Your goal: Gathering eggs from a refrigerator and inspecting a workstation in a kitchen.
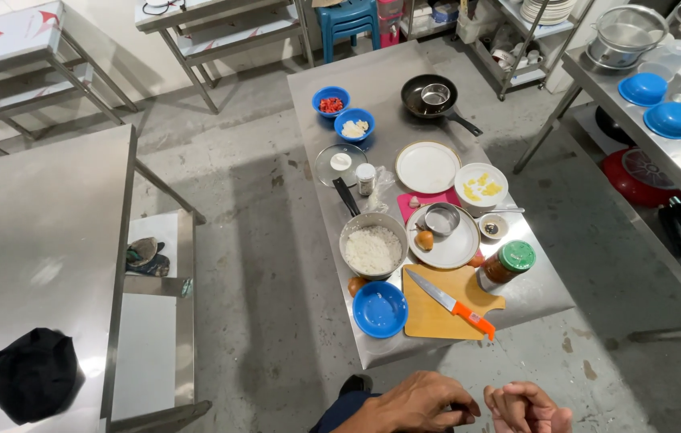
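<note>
Steel table (388,88) centre frame, laden with blue bowl (379,309), knife (450,303) on cutting board (436,317); left hand (416,403) and right hand (526,407) held empty at bottom edge, fingers loosely curled

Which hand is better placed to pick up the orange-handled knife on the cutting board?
Probably the right hand: it sits almost directly below the knife, whose orange handle points toward it. The left hand is further left.
</note>
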